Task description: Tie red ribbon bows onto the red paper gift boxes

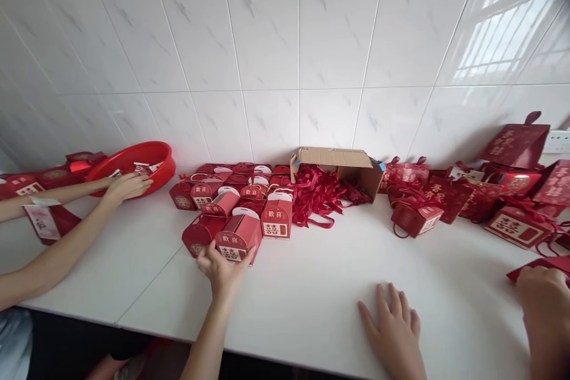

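Note:
My left hand grips the lower front of a red gift box with a white label, thumb on its right side and fingers on its left. This box stands at the front of a group of similar red boxes. My right hand rests on the white table with its fingers spread and nothing in it. Behind, a heap of red ribbons spills out of an open cardboard box lying by the wall.
At the left, another person's hands reach into a red basin. Finished-looking red boxes with ribbons crowd the right side. A third person's hand holds a red item at the right edge.

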Motion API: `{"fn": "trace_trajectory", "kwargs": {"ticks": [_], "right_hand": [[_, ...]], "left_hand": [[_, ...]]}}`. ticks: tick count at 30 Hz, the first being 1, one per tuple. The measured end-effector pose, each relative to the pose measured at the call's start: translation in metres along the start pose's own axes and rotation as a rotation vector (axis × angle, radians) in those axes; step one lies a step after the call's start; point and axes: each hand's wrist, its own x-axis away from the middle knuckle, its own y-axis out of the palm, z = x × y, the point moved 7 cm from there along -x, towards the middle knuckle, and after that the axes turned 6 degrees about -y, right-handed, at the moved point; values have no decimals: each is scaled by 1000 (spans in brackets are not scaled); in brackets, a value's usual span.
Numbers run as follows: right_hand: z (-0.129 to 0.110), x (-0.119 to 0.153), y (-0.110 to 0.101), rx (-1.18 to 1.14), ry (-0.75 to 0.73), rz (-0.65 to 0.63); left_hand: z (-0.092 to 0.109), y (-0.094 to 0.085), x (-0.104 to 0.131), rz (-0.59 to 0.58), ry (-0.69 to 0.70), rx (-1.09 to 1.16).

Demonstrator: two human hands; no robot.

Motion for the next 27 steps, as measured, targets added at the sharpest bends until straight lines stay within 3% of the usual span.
{"fn": "trace_trajectory", "kwargs": {"ticks": [3, 7, 9, 13, 16, 19, 24, 27], "right_hand": [[2, 0, -3, -23, 9, -28], [1, -11, -18, -138, 60, -107], [-22, -26, -31, -255, -35, -164], [-102, -63, -59, -442, -393, -206], [-154, -95, -66, -490, -533, -185], [-183, -130, -59, -499, -567, -138], [-192, -171, -45, -510, -476, -69], [-179, -183, -69, -593, -433, 56]], "left_hand": [[-3, -9, 3, -81, 34, -5], [-7, -10, 33, -490, 160, 197], [-14, -8, 52, -653, 127, 314], [-14, 6, 82, -852, 80, 463], [-4, 14, 93, -926, 65, 565], [0, 20, 97, -975, -7, 650], [-9, 24, 98, -988, -77, 694], [-12, 21, 98, -961, -56, 670]]}}
